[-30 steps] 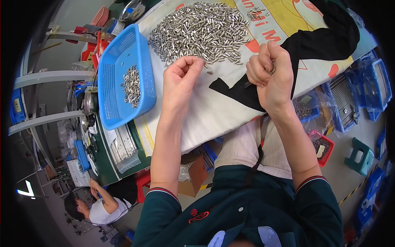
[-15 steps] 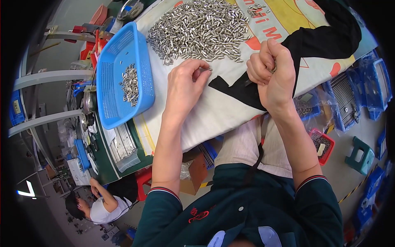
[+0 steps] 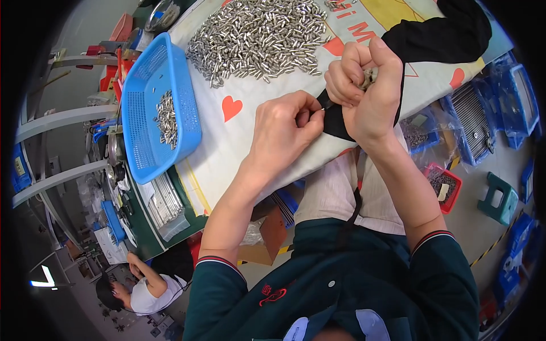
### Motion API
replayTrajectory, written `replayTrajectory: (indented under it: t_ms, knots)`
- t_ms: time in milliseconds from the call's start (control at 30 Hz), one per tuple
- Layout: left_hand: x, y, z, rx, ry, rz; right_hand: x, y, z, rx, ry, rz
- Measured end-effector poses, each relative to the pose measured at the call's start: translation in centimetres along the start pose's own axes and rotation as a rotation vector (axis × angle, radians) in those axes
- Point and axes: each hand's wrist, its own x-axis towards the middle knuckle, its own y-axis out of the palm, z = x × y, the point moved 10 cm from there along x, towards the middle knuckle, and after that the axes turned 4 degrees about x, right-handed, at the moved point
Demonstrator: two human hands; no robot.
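Note:
My left hand (image 3: 287,128) is closed in a pinch on a small silvery metal pin (image 3: 323,109), mostly hidden by the fingertips. Right beside it, my right hand (image 3: 369,94) is wrapped round a tool with a dark, narrow end (image 3: 327,104) that meets the pin. A pale, lumpy part of what it grips shows between the fingers; its kind is hidden. Black cloth (image 3: 336,124) lies under both hands. Beyond them, a large heap of similar metal pins (image 3: 259,37) covers the printed white tablecloth (image 3: 227,145).
A blue perforated basket (image 3: 190,128) with some pins stands at the left. Thin metal rods (image 3: 165,199) lie near it. More black cloth (image 3: 438,40) is at the far right. Blue crates (image 3: 469,125), a red bin (image 3: 443,187) and a green stool (image 3: 497,199) stand below. Another person (image 3: 151,290) sits lower left.
My left hand has moved right with the pin and brought it to the tool's dark end in my right hand. The view has shifted slightly, so the basket and heap appear further left.

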Motion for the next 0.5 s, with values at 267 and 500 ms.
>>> replayTrajectory:
  t_ms: [267,500]
  knots:
    - [-0.19,0.43,0.25,-0.029,-0.026,0.014,-0.26,0.17,0.35,0.026,0.015,0.052]
    - [-0.15,0.49,0.36,-0.06,-0.025,0.017,-0.22,0.32,0.28,0.041,0.028,0.056]
